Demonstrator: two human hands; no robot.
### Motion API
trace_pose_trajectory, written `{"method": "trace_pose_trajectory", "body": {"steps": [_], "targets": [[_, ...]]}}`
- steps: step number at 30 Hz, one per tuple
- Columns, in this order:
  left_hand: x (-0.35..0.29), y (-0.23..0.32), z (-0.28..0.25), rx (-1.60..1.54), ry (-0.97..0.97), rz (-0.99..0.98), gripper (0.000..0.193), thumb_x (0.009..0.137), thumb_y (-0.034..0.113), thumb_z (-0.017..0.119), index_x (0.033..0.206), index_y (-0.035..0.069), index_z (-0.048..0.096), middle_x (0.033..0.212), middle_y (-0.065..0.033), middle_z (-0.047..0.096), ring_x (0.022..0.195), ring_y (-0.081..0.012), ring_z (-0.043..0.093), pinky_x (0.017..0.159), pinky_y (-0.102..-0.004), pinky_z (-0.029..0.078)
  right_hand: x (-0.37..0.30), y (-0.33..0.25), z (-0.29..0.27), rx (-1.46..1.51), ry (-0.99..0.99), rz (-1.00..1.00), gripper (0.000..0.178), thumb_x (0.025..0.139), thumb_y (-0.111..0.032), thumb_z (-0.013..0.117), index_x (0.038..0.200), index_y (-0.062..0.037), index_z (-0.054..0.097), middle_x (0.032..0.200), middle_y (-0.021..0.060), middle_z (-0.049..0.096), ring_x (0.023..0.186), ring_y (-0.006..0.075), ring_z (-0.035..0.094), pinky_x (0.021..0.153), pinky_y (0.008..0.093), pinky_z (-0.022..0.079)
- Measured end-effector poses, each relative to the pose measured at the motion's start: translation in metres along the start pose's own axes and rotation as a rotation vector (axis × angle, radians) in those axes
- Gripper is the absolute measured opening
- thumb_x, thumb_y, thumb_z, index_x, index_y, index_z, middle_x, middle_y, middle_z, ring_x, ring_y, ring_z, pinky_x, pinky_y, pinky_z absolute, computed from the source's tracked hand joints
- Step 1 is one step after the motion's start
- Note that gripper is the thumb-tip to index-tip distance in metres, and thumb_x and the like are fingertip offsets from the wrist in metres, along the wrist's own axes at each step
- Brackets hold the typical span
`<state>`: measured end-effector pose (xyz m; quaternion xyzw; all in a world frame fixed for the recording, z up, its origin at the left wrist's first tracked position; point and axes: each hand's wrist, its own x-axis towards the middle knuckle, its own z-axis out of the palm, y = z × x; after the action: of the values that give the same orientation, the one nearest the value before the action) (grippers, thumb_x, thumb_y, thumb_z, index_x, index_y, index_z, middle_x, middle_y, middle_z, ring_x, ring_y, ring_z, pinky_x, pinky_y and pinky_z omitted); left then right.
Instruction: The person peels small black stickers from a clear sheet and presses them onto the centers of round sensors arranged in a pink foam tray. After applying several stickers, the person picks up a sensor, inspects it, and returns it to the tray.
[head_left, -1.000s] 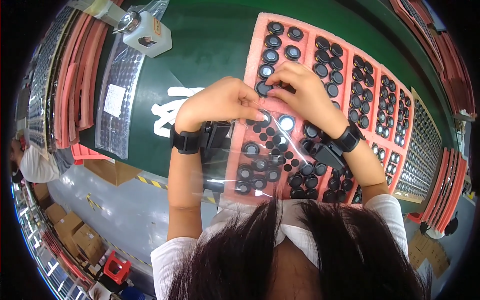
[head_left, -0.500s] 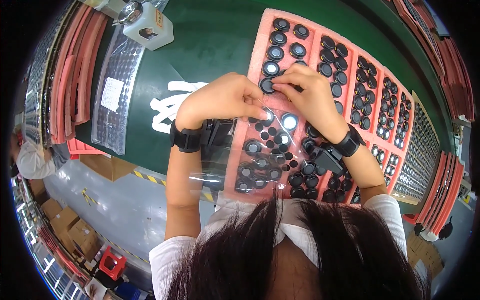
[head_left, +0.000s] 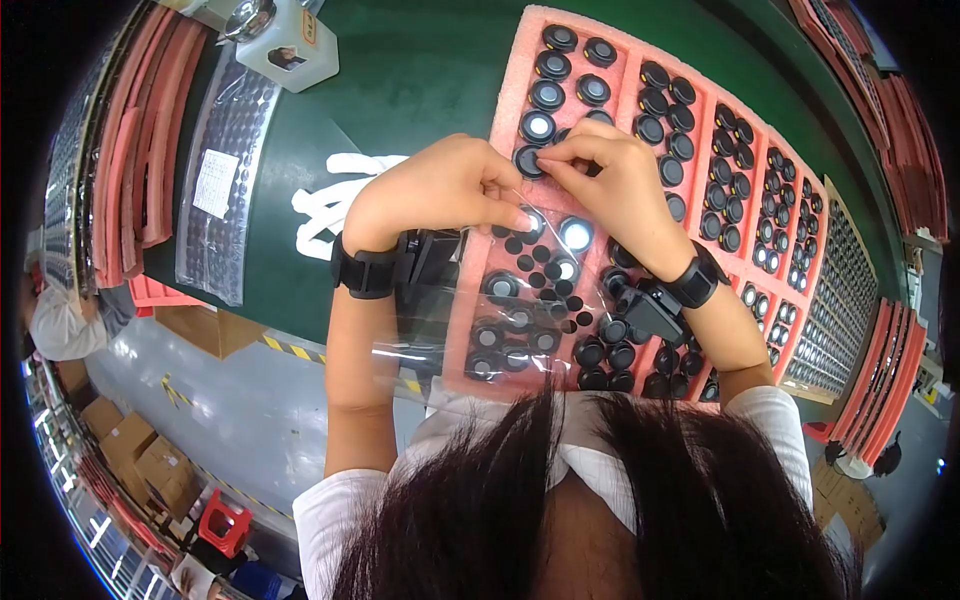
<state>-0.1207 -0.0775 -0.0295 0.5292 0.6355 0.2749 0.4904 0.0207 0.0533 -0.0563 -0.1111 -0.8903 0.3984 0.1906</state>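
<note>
Pinching clear film (head_left: 428,335), left grip (head_left: 440,190) overhangs green table (head_left: 385,85) by grey floor (head_left: 240,390); closure of right grip (head_left: 612,182) unclear.

the thumb and forefinger of the right hand (head_left: 618,182), held apart over the edge of a black round part (head_left: 528,162) one second earlier, have since been brought together at its right side. the hand has been drawn slightly back, and another black part (head_left: 600,117) beyond its knuckles has been partly uncovered. the pink foam tray (head_left: 518,75) and white bottle (head_left: 300,58) are now seen higher in view.
</note>
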Motion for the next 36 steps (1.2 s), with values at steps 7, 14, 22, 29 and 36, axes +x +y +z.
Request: {"method": "trace_pose_trajectory", "body": {"steps": [7,14,22,29,36], "targets": [[-0.0001,0.0001,-0.0004,0.011,0.000,0.003,0.022,0.072,0.015,0.068,0.065,-0.001,0.055,0.052,0.0008,0.045,0.051,-0.0055,0.037,0.045,-0.0227,0.030,-0.0002,0.0005,0.0013,0.064,-0.005,0.063,0.009,0.071,-0.003,0.065,0.079,0.0010,0.065,0.068,0.0046,0.056,0.056,0.0102,0.049,0.052,0.0220,0.040],[-0.0004,0.0023,-0.0014,-0.025,-0.018,-0.023,0.020,0.072,0.015,0.068,0.066,0.000,0.056,0.052,0.0014,0.045,0.050,-0.0046,0.036,0.044,-0.0221,0.029,-0.0003,0.0038,0.0024,0.106,-0.010,0.082,0.010,0.071,-0.003,0.065,0.080,0.0015,0.065,0.067,0.0032,0.054,0.055,0.0084,0.046,0.051,0.0213,0.038],[-0.0006,0.0020,-0.0011,-0.039,-0.015,-0.048,0.020,0.072,0.015,0.067,0.065,0.000,0.056,0.052,0.0025,0.045,0.049,-0.0042,0.038,0.043,-0.0211,0.029,0.0001,0.0036,0.0021,0.142,-0.028,0.126,0.009,0.072,-0.003,0.064,0.079,0.0012,0.065,0.067,0.0026,0.054,0.055,0.0075,0.045,0.050,0.0208,0.037],[0.0006,-0.0026,-0.0011,-0.067,-0.040,-0.031,0.020,0.073,0.017,0.068,0.066,0.001,0.057,0.053,0.0021,0.048,0.048,-0.0040,0.041,0.042,-0.0205,0.030,0.0006,0.0044,0.0027,0.153,-0.029,0.150,0.008,0.070,-0.005,0.065,0.077,-0.0010,0.065,0.067,0.0039,0.056,0.056,0.0104,0.049,0.051,0.0225,0.039],[0.0003,0.0002,-0.0010,-0.078,-0.025,-0.081,0.020,0.073,0.017,0.067,0.065,0.002,0.056,0.053,0.0022,0.048,0.047,-0.0040,0.040,0.041,-0.0202,0.030,-0.0020,0.0057,0.0054,0.154,-0.111,0.052,0.008,0.071,-0.003,0.064,0.079,0.0002,0.065,0.066,0.0019,0.052,0.055,0.0071,0.044,0.050,0.0201,0.037]]}}
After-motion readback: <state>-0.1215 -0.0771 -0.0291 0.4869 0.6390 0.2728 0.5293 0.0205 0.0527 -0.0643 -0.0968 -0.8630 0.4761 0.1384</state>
